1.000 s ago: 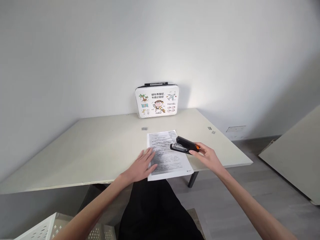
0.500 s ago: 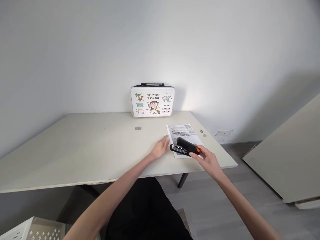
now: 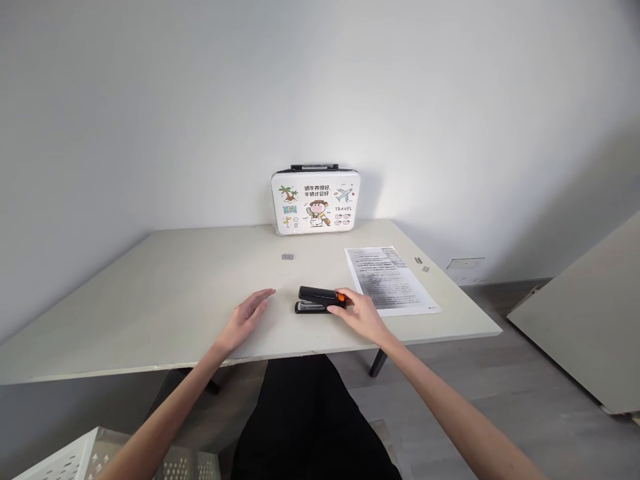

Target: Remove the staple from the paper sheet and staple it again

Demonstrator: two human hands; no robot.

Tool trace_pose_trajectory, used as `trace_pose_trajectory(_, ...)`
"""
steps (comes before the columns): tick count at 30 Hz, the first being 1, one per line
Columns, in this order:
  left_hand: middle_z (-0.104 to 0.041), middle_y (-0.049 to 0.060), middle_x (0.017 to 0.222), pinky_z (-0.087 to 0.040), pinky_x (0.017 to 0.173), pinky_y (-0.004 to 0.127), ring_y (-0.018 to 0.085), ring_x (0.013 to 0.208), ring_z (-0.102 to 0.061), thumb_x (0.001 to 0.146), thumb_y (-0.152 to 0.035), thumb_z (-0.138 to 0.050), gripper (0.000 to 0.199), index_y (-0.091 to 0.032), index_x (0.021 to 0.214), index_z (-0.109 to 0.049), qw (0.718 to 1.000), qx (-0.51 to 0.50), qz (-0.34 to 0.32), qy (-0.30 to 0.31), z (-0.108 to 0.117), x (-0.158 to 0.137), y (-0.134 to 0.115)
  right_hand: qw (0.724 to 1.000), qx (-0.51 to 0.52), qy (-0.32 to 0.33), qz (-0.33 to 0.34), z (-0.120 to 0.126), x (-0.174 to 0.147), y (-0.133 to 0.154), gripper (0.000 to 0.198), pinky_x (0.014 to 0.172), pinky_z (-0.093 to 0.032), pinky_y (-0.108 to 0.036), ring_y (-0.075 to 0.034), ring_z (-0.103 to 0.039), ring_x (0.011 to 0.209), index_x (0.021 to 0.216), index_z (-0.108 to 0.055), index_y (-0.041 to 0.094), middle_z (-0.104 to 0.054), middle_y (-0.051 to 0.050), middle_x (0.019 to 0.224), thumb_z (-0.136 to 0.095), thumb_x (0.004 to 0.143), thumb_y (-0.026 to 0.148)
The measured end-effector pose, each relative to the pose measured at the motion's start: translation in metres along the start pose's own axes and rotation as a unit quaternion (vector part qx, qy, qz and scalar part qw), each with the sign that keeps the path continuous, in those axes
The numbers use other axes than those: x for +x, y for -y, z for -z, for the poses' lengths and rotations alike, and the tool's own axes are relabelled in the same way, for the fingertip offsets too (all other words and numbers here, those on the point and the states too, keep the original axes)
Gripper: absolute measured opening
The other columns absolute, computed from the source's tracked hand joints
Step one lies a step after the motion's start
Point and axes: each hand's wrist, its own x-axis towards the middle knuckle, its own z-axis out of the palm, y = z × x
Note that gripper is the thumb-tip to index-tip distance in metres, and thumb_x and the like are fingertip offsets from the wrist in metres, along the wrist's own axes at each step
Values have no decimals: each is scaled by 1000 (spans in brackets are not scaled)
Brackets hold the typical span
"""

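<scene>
Black, elongated stapler [image 3: 314, 293] with an orange tab [image 3: 341, 297] at its rear, held at that rear end by the right hand [image 3: 361, 317], thumb on the near side and fingers on the far side. Its front end points left, the upper arm standing apart from the base; whether the base touches the pale, flat-topped table [image 3: 200, 287] cannot be told. The left hand [image 3: 243, 322] holds nothing: fingers extended side by side, thumb slightly apart, to the left of the stapler and apart from it, over the near part of the table. To the right, just beyond the right hand, lies a white, rectangular printed paper [image 3: 393, 277] bearing dense dark lines and grey shading. Small grey strips [image 3: 287, 257] lie on the table beyond the stapler; further small grey pieces [image 3: 419, 261] lie near the right edge. At the rear, a white, round-cornered case [image 3: 315, 200] with cartoon prints and a black handle [image 3: 315, 167] stands upright by the pale wall [image 3: 315, 80]. Lower left: a white, perforated basket [image 3: 90, 450], partly hidden by the left forearm [image 3: 165, 413].
</scene>
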Motion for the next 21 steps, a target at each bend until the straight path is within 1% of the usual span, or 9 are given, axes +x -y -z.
trace_pose_trajectory(5,-67,7,146,-40,122,45,31,144,-55,98,-63,-58,52,-28,134,-66,999,-29,15,-30,-5,-2,-6,999,-2,30,30,-32,24,4,37,78,-54,-35,-24,-70,86,114,-70,24,-75,-5,103,-69,89,52)
trace_pose_trajectory(7,-67,7,146,-40,122,45,30,144,-54,99,-63,-56,51,-27,135,-65,999,-32,20,-33,-6,-3,-7,999,-5,35,34,-39,28,2,37,80,-54,-36,-23,-68,85,115,-70,24,-75,-5,103,-69,90,51)
trace_pose_trajectory(10,-67,8,146,-39,122,44,29,144,-55,100,-62,-55,51,-27,136,-63,998,-43,21,-38,-6,-4,-3,999,-9,37,32,-43,27,0,41,82,-54,-37,-24,-68,84,118,-70,23,-75,-6,104,-68,91,54)
trace_pose_trajectory(12,-68,9,144,-40,122,43,28,142,-56,100,-61,-55,52,-26,137,-62,998,-50,20,-43,-6,-4,1,999,9,41,24,-42,24,-1,44,86,-55,-38,-25,-70,91,122,-70,24,-76,-7,110,-61,95,58)
trace_pose_trajectory(14,-69,9,143,-41,121,43,28,141,-57,100,-61,-55,52,-26,138,-61,997,-53,20,-48,-6,-4,4,998,42,37,12,-42,22,-2,47,96,-53,-39,-26,-70,106,124,-70,26,-75,-7,120,-47,102,61)
trace_pose_trajectory(16,-69,9,142,-42,120,42,28,140,-58,100,-61,-55,52,-25,138,-61,997,-53,20,-55,-7,-4,6,998,62,17,-4,-44,22,-4,52,104,-50,-39,-26,-68,117,123,-71,26,-74,-8,127,-36,106,60)
trace_pose_trajectory(18,-70,9,141,-44,118,42,28,140,-58,100,-60,-55,52,-25,138,-61,997,-52,20,-61,-7,-4,7,998,60,-2,-13,-47,24,-6,52,106,-49,-40,-26,-68,119,120,-71,26,-75,-8,126,-34,107,59)
trace_pose_trajectory(21,-71,10,139,-46,115,42,29,137,-61,100,-58,-55,51,-24,138,-61,996,-51,18,-67,-7,-4,9,999,49,-12,-10,-52,27,-10,48,104,-50,-40,-26,-69,116,116,-70,26,-76,-8,122,-36,106,57)
